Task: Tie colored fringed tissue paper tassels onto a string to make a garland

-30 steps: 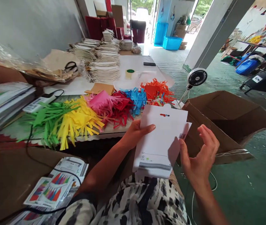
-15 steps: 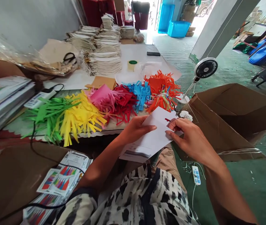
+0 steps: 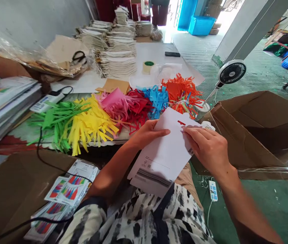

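A white printed card (image 3: 163, 149) with a hang slot near its top is held over my lap, tilted. Small print and a grey striped band show on its lower part. My left hand (image 3: 150, 134) grips the card's left edge, thumb on top and fingers underneath. At the right edge, just below the slot, my right hand (image 3: 208, 145) has its fingers pressed together on the card; its thumb is mostly hidden. Beyond the card lie fringed paper tassels: green (image 3: 57, 118), yellow (image 3: 90, 122), pink (image 3: 116, 101), red (image 3: 140, 105), blue (image 3: 156, 100) and orange (image 3: 179, 91).
Stacked white bundles (image 3: 118, 61), a tape roll (image 3: 148, 67) and a phone (image 3: 172, 54) are on the table. An open cardboard box (image 3: 258, 125) stands at right beside a small fan (image 3: 231, 72). Packaged cards (image 3: 65, 193) fill a box at lower left.
The card has turned to face me more, showing more of its lower print. My right fingers have shifted off the slot, which now shows fully. The view has shifted slightly.
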Action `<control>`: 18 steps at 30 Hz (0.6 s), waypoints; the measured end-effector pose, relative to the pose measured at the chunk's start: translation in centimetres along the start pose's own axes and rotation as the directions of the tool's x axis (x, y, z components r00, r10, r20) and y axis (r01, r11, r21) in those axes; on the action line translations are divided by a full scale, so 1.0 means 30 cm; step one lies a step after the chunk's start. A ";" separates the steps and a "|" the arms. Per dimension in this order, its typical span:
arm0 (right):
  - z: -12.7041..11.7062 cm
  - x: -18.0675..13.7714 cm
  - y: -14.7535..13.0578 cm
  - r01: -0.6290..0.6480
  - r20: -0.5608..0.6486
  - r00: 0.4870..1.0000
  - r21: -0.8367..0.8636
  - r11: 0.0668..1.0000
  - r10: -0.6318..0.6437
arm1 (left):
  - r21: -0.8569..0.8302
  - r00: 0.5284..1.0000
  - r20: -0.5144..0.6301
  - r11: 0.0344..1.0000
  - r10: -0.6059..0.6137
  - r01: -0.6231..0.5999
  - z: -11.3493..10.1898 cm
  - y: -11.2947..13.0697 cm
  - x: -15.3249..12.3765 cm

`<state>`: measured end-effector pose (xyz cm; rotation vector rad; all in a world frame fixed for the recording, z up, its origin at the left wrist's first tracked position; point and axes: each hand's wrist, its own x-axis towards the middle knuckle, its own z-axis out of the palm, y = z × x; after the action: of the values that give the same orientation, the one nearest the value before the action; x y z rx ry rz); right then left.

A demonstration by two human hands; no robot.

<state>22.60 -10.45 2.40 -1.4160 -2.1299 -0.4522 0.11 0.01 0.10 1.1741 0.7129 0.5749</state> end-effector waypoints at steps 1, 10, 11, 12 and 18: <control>0.001 0.000 0.004 0.048 -0.005 0.999 -0.046 0.998 -0.049 | -0.028 1.000 -0.006 1.000 -0.010 0.010 -0.001 -0.002 0.000; 0.039 0.005 -0.012 0.025 -0.325 0.945 -0.052 0.998 -0.040 | -0.107 0.999 -0.027 0.994 -0.032 0.029 0.027 0.005 -0.015; 0.041 0.003 -0.013 0.027 -0.344 0.938 -0.055 0.998 -0.044 | -0.102 0.999 -0.026 0.994 -0.027 0.025 0.030 0.006 -0.017; 0.041 0.001 -0.012 0.024 -0.362 0.931 -0.042 0.999 -0.038 | -0.098 0.999 -0.024 0.995 -0.021 0.019 0.032 0.007 -0.019; 0.023 0.005 0.000 -0.170 -0.204 0.955 0.223 0.960 0.217 | -0.046 0.992 -0.103 0.996 0.066 -0.071 0.045 0.017 -0.030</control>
<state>22.39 -9.95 1.95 -1.3701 -1.7801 -0.2948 0.53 -1.32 1.04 1.1327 0.7425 0.7105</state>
